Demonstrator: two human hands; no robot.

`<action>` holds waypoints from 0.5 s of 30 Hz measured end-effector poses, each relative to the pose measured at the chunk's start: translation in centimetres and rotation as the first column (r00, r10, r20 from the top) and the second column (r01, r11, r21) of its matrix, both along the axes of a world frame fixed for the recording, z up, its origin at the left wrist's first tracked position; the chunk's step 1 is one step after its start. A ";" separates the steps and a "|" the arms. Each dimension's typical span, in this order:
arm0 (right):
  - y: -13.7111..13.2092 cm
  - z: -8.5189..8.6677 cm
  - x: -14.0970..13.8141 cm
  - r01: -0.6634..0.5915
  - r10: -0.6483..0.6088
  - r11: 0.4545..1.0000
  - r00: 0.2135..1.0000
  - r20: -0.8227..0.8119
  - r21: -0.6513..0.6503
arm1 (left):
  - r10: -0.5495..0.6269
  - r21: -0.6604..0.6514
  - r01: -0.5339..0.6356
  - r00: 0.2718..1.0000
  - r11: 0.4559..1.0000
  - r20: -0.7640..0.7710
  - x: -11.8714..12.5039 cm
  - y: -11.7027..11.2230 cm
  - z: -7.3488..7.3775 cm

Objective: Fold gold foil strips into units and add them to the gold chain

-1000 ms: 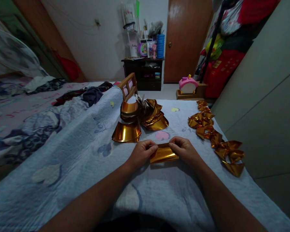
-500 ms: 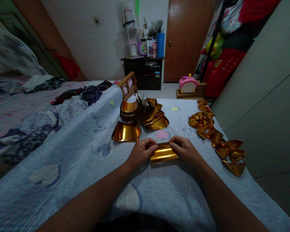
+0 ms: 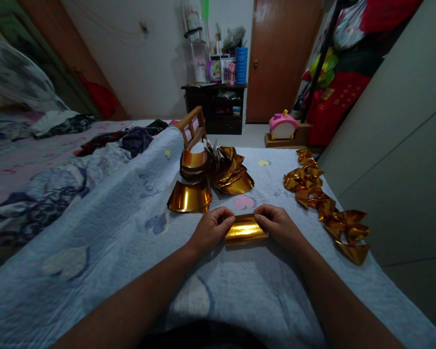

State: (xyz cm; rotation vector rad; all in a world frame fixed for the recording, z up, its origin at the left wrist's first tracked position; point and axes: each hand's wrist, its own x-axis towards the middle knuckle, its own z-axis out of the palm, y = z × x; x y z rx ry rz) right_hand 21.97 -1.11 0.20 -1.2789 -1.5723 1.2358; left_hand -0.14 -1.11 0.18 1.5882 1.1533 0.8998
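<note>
A shiny gold foil paper sheet, curved at its edges, is held just above the bed. My left hand pinches its upper left corner between thumb and fingers. At the upper right corner, my right hand grips it the same way. Beyond my hands lies a fanned pile of gold foil sheets, with a smaller stack at its near left. Folded gold foil pieces form a line along the right side of the bed.
A pale blue quilt with heart shapes covers the surface. A small wooden frame stands behind the pile. Rumpled bedding lies to the left. A pink toy rests past the far edge, and a pale cabinet borders the right.
Both hands stay on the foil sheet, which has barely moved. The left thumb has shifted slightly left along its upper edge.
</note>
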 end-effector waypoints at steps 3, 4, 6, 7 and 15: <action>0.0 0.1 0.0 0.005 -0.005 1.000 1.000 0.004 -0.002 | -0.006 0.000 0.006 1.000 1.000 -0.011 0.0 0.0 0.0; 0.0 0.0 0.0 0.008 -0.008 1.000 1.000 0.004 -0.002 | -0.006 0.000 0.006 1.000 1.000 -0.011 0.0 0.0 0.0; 0.0 0.0 0.1 0.009 -0.009 1.000 1.000 0.001 -0.006 | -0.010 -0.003 0.010 1.000 1.000 -0.011 0.0 0.0 -0.1; 0.0 0.0 0.1 0.010 -0.010 1.000 1.000 -0.002 -0.007 | -0.011 0.000 0.011 1.000 1.000 -0.011 0.0 0.1 -0.1; -0.1 0.0 0.1 0.020 -0.020 1.000 1.000 0.018 0.005 | -0.015 0.023 0.015 0.999 1.000 -0.028 -0.1 0.1 -0.5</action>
